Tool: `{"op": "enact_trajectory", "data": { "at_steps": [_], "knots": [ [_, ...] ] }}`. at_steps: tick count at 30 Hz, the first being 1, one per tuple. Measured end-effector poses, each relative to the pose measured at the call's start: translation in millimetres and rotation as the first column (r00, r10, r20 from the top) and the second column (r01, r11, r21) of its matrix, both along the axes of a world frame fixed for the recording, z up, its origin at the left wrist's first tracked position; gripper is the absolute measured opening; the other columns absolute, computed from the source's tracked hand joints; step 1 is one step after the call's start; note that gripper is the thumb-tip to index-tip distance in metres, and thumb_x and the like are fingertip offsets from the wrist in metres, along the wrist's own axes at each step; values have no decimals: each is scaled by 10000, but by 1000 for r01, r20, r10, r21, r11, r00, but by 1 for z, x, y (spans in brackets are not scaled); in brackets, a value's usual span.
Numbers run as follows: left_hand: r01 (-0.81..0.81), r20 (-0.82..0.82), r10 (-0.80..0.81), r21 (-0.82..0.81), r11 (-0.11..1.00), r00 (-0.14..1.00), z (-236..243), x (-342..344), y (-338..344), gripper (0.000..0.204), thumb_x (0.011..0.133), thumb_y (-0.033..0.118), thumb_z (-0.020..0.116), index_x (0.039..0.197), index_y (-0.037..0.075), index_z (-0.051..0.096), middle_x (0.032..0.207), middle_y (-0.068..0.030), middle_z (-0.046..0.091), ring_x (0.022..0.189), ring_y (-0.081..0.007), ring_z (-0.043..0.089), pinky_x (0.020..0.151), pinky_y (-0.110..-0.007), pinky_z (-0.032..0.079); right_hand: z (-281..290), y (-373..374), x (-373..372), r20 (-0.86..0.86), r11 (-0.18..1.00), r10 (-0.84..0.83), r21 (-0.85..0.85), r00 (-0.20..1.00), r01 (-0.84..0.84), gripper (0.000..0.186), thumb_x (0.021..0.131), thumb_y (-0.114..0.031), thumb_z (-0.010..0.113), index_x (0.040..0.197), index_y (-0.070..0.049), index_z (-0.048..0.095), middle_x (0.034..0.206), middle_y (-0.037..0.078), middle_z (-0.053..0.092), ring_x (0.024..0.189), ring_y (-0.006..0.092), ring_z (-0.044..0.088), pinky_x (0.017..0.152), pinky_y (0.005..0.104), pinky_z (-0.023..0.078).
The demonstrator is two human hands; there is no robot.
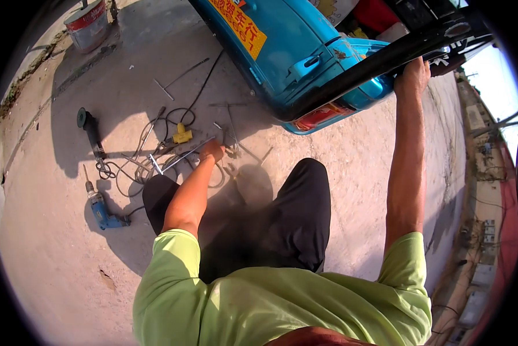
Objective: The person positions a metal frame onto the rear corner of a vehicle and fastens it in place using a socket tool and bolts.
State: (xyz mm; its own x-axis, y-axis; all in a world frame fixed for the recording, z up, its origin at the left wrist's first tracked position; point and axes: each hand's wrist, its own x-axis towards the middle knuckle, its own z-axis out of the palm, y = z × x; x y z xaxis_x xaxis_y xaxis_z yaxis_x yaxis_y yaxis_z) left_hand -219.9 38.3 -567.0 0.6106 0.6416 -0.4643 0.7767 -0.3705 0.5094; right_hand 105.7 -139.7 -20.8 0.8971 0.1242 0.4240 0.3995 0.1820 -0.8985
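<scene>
My left hand (213, 151) is low over the ground, its fingers closed at the shaft end of a silver T-handle wrench (181, 160). The wrench's crossbar points away toward my left knee. Just beyond that hand lies another T-handle wrench (231, 120), with small metal pieces close by. My right arm is stretched forward, and my right hand (414, 76) grips a black bar (380, 60) at the corner of a blue vehicle body (287, 49). The bar and hand hide part of what the fingers wrap round.
A blue power drill (103, 210) and a dark green angle grinder (91, 132) lie to the left. Tangled cables run to a yellow socket block (182, 134). A further T-handle tool (181, 79) lies farther off. A red-and-grey bucket (87, 27) stands far left.
</scene>
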Motion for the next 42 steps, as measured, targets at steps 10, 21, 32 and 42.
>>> {"op": "enact_trajectory", "data": {
  "at_steps": [10,21,32,42],
  "knots": [
    [72,-128,-38,275,959,991,-36,18,-31,434,941,227,562,1367,160,616,1406,-137,602,1320,-348,563,1087,-504,442,-19,-16,36,75,996,54,67,996,-59,210,1037,-135,609,1123,47,669,1022,166,714,919,283,710,869,383,603],
    [-144,47,222,-626,766,974,-9,57,-35,205,866,257,723,889,56,696,624,-31,574,478,-158,509,411,-342,382,8,-28,16,101,999,-37,-2,994,38,267,1015,-204,639,1146,28,622,1049,158,726,975,253,699,890,362,570],
    [-130,751,447,-443,887,486,184,-12,4,370,1007,298,676,1266,41,616,697,-24,559,601,-121,566,529,-289,412,7,-7,-7,118,953,-191,-215,974,213,379,881,-245,671,1091,22,503,872,166,670,842,258,675,801,358,578],
    [66,536,735,-824,563,415,182,-42,23,411,1070,390,603,1333,76,577,721,-31,573,460,-102,463,478,-294,461,-13,10,-22,23,987,-102,-125,995,104,299,883,-160,669,1094,-9,520,856,116,694,790,190,678,777,334,569]
  ]
}}
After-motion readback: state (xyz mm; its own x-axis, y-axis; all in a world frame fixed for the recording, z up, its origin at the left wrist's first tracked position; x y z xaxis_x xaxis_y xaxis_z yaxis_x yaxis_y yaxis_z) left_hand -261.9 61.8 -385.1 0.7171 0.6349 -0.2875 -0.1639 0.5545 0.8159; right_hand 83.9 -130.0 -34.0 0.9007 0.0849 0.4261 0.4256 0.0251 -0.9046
